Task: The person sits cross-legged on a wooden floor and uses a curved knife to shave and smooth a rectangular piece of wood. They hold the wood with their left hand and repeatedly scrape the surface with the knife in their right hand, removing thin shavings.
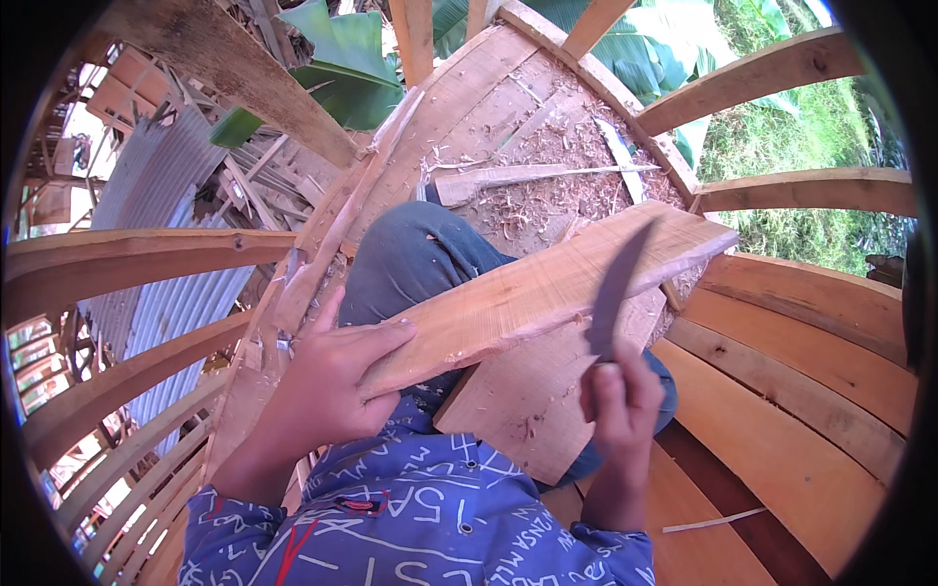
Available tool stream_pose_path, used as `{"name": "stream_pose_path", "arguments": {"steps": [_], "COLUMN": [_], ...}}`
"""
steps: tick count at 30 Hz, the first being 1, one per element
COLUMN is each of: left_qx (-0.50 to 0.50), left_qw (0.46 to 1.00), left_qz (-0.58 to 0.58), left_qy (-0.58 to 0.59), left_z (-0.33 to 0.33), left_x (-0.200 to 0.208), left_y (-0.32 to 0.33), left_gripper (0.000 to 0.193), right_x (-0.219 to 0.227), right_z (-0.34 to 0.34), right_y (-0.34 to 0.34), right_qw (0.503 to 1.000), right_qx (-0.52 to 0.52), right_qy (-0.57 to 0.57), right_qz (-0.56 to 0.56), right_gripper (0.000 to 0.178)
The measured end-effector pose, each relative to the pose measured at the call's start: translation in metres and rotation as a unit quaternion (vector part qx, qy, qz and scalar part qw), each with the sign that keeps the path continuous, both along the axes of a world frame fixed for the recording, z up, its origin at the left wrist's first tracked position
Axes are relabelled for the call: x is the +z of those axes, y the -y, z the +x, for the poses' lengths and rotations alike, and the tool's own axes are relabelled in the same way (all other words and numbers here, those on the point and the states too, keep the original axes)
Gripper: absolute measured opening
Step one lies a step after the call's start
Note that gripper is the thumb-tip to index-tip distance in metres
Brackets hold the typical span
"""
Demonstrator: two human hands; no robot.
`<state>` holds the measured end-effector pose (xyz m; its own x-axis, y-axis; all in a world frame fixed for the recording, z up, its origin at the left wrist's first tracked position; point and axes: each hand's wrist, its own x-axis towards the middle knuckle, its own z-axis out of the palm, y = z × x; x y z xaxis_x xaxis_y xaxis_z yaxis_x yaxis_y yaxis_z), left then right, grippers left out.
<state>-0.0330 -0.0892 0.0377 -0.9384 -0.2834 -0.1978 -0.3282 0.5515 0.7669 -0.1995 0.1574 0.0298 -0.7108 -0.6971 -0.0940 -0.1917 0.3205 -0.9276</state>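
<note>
Plank [508,301] slants over the legs [408,256], left hand [342,371] clamped on its end, right hand [627,398] clasping a knife [616,298].

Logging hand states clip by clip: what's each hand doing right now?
Left hand: holding the wooden board by its left end.
Right hand: closed, holding a knife.

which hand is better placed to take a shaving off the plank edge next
The right hand, probably: it grips the knife, whose blade overlaps the plank in this view, though I can't tell if they touch. The left hand holds the plank's near end.
</note>
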Motion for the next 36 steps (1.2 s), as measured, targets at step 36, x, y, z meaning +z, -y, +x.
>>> {"name": "stream_pose_path", "arguments": {"steps": [36], "left_qx": [-0.009], "left_qw": [1.0], "left_qz": [-0.024], "left_qy": [0.003], "left_z": [-0.001], "left_x": [0.003], "left_y": [0.0], "left_gripper": [0.051], "right_x": [0.025], "right_z": [0.0], "right_y": [-0.015], "right_qw": [0.974], "right_qx": [-0.204], "right_qy": [0.07], "right_qz": [-0.072], "right_gripper": [0.027]}}
